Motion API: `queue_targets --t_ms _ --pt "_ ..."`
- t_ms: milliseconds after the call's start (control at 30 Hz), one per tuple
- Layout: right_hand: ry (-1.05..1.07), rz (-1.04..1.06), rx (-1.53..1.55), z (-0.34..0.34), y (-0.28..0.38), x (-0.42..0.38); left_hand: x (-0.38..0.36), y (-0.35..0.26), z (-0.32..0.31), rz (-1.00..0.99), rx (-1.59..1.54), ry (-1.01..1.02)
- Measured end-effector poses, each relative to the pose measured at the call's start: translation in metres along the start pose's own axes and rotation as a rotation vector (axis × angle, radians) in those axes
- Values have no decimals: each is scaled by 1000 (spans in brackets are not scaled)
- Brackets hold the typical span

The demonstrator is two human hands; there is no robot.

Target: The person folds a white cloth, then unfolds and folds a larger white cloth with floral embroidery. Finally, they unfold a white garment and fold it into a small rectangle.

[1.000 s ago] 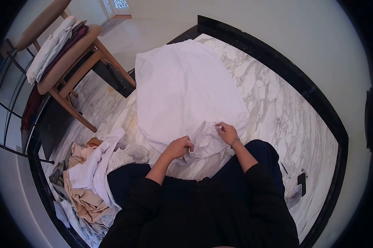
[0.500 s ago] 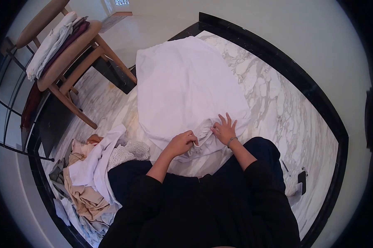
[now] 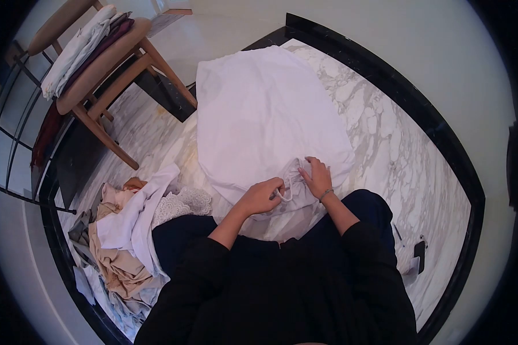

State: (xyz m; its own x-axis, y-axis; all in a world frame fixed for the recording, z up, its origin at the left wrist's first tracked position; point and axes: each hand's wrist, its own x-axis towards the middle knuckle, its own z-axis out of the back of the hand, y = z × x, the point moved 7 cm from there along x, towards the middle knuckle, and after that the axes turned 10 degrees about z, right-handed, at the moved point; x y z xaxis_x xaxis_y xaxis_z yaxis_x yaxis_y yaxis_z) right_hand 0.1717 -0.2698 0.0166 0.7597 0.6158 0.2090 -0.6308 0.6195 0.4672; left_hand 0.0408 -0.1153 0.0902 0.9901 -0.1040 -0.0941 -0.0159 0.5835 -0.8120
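Sitting on the marble floor [image 3: 397, 155] with a white garment [image 3: 264, 115] spread out flat in front. Left hand [image 3: 263, 197] is curled shut, pinching the bunched near hem and its drawstring [image 3: 286, 188]. Right hand [image 3: 317, 176] rests on the same bunched edge, fingers bent and gripping the fabric. Clothes pile [image 3: 129, 230] sits to the left, chair [image 3: 92, 75] further back.

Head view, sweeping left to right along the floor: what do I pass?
Heap of beige and white clothes → left hand → right hand, both on the white spread garment → small black phone.
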Motion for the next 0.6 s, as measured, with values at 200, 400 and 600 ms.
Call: queue_targets --t_ms 200,400,600 --pt "148 -58 -38 3 14 -1 -10 -32 -7 -42 -25 46" --pt "177 -184 20 -26 -42 -7 -15 -33 -5 -34 -33 73" --pt "-254 -385 434 5 -86 -8 -15 5 35 224 -90 -519"
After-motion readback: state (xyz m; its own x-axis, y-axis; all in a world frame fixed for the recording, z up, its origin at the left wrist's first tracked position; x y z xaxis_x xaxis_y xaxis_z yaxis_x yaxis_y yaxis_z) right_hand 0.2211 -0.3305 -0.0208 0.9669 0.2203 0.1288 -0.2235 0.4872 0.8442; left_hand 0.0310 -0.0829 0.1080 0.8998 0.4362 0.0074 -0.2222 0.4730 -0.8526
